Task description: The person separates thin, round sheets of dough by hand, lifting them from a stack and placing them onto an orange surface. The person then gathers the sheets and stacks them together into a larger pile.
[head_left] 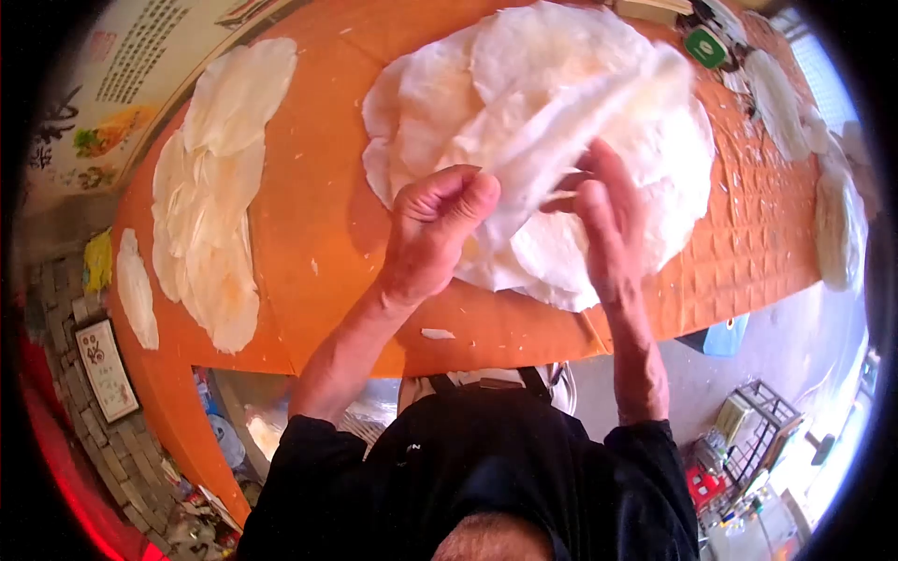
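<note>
A large round heap of thin white sheets (552, 56) lies on the orange table (318, 215). Above its front part, my left hand (435, 224) pinches the near end of a lifted white sheet (561, 122), which stretches up and to the right, blurred. To the right of that end, my right hand (608, 210) is beside the sheet with its fingers apart and partly blurred; no grip on the sheet shows. A small white scrap (437, 334) is on the table near its front edge.
A long pile of pale sheets (210, 206) lies on the table's left, with a smaller piece (137, 290) beyond it. At the back right are a green object (705, 47) and plastic bags (839, 229). A metal rack (758, 421) stands below right.
</note>
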`<state>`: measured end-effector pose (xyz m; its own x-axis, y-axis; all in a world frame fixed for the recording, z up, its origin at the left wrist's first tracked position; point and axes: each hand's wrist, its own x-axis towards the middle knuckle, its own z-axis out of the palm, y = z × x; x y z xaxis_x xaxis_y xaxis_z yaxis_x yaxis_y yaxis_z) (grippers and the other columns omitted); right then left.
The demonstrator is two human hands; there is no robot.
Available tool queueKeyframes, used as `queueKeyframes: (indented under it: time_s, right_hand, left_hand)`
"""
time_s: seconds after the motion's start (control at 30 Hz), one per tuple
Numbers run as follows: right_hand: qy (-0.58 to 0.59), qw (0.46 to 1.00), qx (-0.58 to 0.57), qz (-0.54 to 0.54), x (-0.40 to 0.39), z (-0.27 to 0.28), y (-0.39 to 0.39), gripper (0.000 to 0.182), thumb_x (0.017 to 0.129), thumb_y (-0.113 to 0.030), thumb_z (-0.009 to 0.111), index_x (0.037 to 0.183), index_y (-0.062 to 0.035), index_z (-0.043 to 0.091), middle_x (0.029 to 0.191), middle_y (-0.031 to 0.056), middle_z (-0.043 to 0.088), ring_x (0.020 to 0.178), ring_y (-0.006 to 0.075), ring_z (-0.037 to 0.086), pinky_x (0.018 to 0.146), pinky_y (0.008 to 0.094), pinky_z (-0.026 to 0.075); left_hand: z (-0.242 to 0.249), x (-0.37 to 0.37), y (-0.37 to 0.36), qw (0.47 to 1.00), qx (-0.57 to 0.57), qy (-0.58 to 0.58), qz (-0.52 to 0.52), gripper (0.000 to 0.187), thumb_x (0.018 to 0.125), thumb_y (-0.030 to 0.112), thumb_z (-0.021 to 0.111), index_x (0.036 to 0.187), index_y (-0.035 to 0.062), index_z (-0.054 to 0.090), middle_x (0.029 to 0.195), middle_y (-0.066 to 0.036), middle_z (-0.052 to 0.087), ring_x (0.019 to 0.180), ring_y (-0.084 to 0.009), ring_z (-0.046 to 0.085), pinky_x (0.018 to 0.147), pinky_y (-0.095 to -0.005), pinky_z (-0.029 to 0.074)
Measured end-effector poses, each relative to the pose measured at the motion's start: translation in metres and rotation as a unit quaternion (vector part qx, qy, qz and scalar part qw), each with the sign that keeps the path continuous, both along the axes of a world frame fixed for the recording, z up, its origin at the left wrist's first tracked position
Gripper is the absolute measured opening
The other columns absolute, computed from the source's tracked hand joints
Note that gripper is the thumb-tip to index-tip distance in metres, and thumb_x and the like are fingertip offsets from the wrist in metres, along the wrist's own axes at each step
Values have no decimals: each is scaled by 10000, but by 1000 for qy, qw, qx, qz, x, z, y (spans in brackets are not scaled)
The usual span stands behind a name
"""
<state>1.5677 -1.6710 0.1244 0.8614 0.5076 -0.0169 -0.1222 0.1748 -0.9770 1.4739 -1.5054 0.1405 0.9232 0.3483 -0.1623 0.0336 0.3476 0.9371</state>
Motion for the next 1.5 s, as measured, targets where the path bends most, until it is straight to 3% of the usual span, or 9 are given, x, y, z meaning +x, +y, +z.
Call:
queueKeyframes:
  time_s: [0.17, 0.53, 0.7, 0.8, 1.03, 1.2, 1.27, 1.33, 1.5]
  right_hand:
    - [34, 997, 65, -16, -13, 23, -5, 717, 813, -242, 746, 1358, 39, 376, 1288, 153, 529, 1162, 249, 534, 986, 393, 432]
    - [103, 970, -136, -171, 37, 1, -157, 148, 853, -71, 604, 958, 2, 678, 862, 106, 699, 733, 179, 676, 661, 299, 545]
    - [-29, 961, -166, -218, 96, -15, -285, 268, 850, -60, 595, 1101, 7, 659, 967, 27, 672, 859, 108, 620, 781, 258, 496]
    - [-125, 938, -278, -165, 106, 41, -277, 358, 855, -71, 514, 1185, 4, 629, 955, 5, 651, 826, 89, 584, 762, 213, 462]
    - [-383, 783, -482, -85, 137, 132, -166, 386, 852, -86, 530, 1227, -103, 620, 1016, 65, 689, 745, 160, 603, 675, 296, 497]
    - [-531, 684, -499, -29, 71, 58, -61, 329, 852, -64, 506, 1171, -73, 586, 803, 178, 662, 637, 341, 638, 602, 447, 517]
    - [-548, 631, -544, 72, 54, -31, -44, 431, 845, -160, 576, 1273, -141, 533, 928, 132, 628, 801, 318, 631, 610, 407, 520]
    - [-419, 688, -557, 201, 21, -75, -37, 757, 745, -372, 752, 1389, -129, 437, 1376, 226, 415, 1255, 423, 406, 944, 608, 393]
    - [-451, 725, -513, 90, -11, -120, -41, 794, 752, -355, 735, 1429, -141, 381, 1492, 250, 238, 1383, 472, 203, 1060, 655, 225]
  left_hand:
    - [-7, 10, -28, 996, 76, -12, -50, 195, 967, 192, 595, 925, 23, 682, 765, 70, 586, 715, -13, 486, 635, -183, 409]
    - [36, -2, 56, 974, 101, -35, 198, 289, 978, 289, 542, 1042, 23, 636, 944, -46, 667, 838, -124, 639, 745, -280, 524]
    - [-54, -44, 143, 963, 35, 135, 232, 333, 962, 311, 571, 1142, 32, 592, 1024, -66, 647, 937, -168, 630, 792, -322, 521]
    - [-200, -83, 220, 951, 17, 166, 260, 333, 946, 292, 596, 1152, 30, 582, 1036, -93, 624, 940, -207, 621, 787, -357, 529]
    - [-97, -77, 176, 951, 73, 101, 283, 374, 950, 271, 583, 1229, 22, 568, 1144, -120, 631, 979, -235, 631, 824, -398, 544]
    - [39, -64, 160, 939, 155, 17, 307, 412, 945, 237, 585, 1241, -47, 545, 1154, -129, 629, 1024, -218, 621, 882, -349, 511]
    - [82, -48, 135, 931, 192, 17, 309, 410, 944, 236, 586, 1245, -40, 546, 1172, -131, 620, 1044, -209, 612, 898, -332, 497]
    - [104, -26, 128, 944, 199, -15, 262, 411, 942, 241, 589, 1246, -33, 550, 1183, -130, 615, 1055, -203, 607, 907, -319, 488]
    - [141, 42, 103, 952, 199, -61, 226, 426, 937, 258, 593, 1250, -25, 544, 1201, -103, 616, 1053, -207, 612, 932, -337, 481]
